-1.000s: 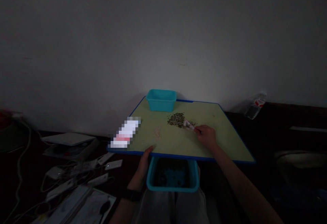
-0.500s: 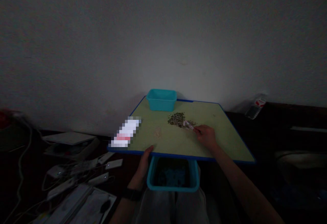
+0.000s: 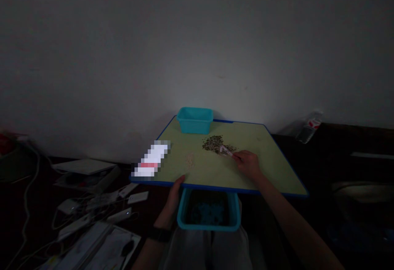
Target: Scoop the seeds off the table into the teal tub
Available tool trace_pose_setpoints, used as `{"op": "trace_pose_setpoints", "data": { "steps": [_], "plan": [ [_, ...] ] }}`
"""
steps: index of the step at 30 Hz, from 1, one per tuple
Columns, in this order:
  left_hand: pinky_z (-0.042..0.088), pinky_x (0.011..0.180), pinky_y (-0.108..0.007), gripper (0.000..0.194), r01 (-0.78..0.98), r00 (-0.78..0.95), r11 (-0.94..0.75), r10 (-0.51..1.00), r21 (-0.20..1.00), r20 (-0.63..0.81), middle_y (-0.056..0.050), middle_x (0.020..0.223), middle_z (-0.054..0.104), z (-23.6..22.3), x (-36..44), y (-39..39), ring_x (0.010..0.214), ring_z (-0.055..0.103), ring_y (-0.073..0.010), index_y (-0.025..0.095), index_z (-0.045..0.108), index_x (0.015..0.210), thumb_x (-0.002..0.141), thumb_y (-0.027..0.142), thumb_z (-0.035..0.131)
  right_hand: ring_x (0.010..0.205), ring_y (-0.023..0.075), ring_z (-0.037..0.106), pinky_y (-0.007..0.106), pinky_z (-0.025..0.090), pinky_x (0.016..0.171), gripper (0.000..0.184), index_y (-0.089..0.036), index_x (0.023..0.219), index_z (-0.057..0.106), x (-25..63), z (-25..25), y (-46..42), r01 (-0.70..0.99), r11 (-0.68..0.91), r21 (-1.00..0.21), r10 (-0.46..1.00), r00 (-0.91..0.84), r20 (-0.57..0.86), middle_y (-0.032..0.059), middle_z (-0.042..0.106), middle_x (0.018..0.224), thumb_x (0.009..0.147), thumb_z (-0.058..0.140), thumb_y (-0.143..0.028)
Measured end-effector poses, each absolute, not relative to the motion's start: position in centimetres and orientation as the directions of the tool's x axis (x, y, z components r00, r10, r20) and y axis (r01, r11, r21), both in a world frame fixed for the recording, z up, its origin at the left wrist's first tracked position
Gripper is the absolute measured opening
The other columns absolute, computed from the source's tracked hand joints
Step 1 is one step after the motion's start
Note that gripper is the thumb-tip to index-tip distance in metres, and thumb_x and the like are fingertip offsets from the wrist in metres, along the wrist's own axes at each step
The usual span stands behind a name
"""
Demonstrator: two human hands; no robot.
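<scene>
My right hand (image 3: 248, 163) is closed around a small pale tool (image 3: 226, 151), flat and whitish at its tip; I cannot make out its exact kind. That tip touches the near right side of a spread of dark seed-like grains (image 3: 212, 143) on a pale yellow board (image 3: 264, 138) with blue edging. Left of the grains lies a small patch of pale grains (image 3: 190, 160). At the board's front edge, my left hand (image 3: 175, 194) has its thumb on top, with the other fingers hidden below. Beside it, a turquoise tub (image 3: 209, 227) on the lap holds dark contents.
A second turquoise tub (image 3: 195, 126) stands at the board's back left. A lit phone (image 3: 152, 160) lies on the left side. Cables and power strips (image 3: 118, 216) clutter the lower left. A plastic bottle (image 3: 309, 128) leans by the wall at right.
The pale tool's tip has shifted very slightly at the near side of the dark grains. My left hand and both tubs stay where they were.
</scene>
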State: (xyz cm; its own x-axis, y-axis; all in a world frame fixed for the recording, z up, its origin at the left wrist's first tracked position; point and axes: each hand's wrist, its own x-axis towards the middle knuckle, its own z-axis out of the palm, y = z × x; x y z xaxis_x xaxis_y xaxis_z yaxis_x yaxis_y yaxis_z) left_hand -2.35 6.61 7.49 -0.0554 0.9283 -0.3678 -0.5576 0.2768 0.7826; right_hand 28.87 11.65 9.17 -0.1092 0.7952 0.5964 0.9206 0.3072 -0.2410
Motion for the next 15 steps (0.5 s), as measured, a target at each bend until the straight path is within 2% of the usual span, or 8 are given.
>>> {"op": "trace_pose_setpoints", "data": {
  "steps": [6,11,15],
  "plan": [
    [0.054,0.103,-0.040,0.029,-0.563,-0.074,0.261,0.929,0.784,-0.362,-0.007,0.114,0.080,7.0,-2.3,6.6,0.103,0.074,-0.0246,0.018,0.074,0.113,0.089,0.032,0.067,0.086,0.0206,0.073,0.030,0.054,0.080,0.021,-0.024,0.097,0.081,28.1,9.6,11.7,0.921,0.300,-0.247,0.800,-0.102,0.591,0.0063,0.080,0.094,0.094,0.061,-0.027],
    [0.050,0.109,-0.039,0.027,-0.558,-0.082,0.264,0.926,0.787,-0.368,-0.008,0.111,0.080,6.8,-2.5,6.6,0.109,0.072,-0.0251,0.016,0.075,0.110,0.089,0.033,0.068,0.086,0.0206,0.073,0.030,0.055,0.082,0.020,-0.022,0.096,0.082,27.6,9.6,12.1,0.922,0.305,-0.237,0.799,-0.113,0.591,0.0076,0.080,0.096,0.094,0.062,-0.026],
    [0.048,0.111,-0.042,0.030,-0.558,-0.111,0.255,0.920,0.790,-0.376,-0.006,0.115,0.079,6.4,-2.6,7.0,0.110,0.072,-0.0247,0.018,0.072,0.115,0.088,0.031,0.069,0.087,0.0208,0.073,0.031,0.055,0.084,0.021,-0.022,0.098,0.081,27.5,9.5,12.2,0.925,0.320,-0.205,0.792,-0.143,0.593,0.0079,0.080,0.098,0.094,0.061,-0.026]
  ]
}}
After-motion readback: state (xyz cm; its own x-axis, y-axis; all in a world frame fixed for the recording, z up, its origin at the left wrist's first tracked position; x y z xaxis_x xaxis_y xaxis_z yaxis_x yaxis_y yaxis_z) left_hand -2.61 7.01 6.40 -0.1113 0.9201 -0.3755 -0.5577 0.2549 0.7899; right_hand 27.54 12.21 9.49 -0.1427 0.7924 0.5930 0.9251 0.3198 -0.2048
